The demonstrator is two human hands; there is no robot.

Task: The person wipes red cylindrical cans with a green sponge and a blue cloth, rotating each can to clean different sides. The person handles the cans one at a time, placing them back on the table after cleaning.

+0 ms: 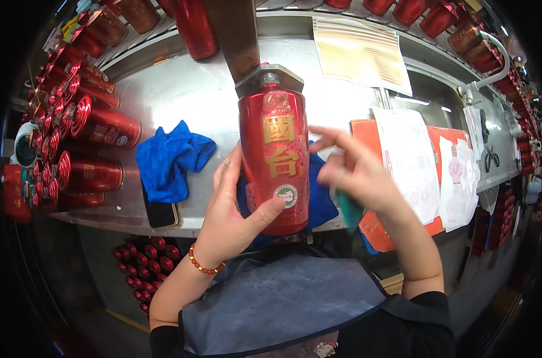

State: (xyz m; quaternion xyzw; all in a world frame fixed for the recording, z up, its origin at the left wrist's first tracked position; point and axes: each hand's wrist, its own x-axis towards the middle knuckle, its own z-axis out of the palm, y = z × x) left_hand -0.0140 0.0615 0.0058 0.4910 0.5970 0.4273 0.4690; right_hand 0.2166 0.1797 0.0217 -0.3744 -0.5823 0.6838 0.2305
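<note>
My left hand [235,210] is shut around the lower left side of a red glass bottle [277,138], its thumb across the front near the base. The bottle bears large gold characters and a round green-and-white emblem, with bubbles and wet-looking patches around them. Its clear neck [269,79] points away from me, by an angular metal piece [291,77] on a brown post. At the bottle's right side is my right hand [362,174], blurred, two fingers extended towards the glass. A teal flat piece [349,208] shows below its curled fingers and appears held there. Blue cloth [322,197] lies behind the bottle.
On the left, a blue cloth [175,161] partly covers a phone [161,214], near several red bottles [105,123]. Printed sheets [409,165] lie on an orange board [362,134] at right. Scissors [491,159] lie farther right. A conveyor [289,5] carries bottles along the back.
</note>
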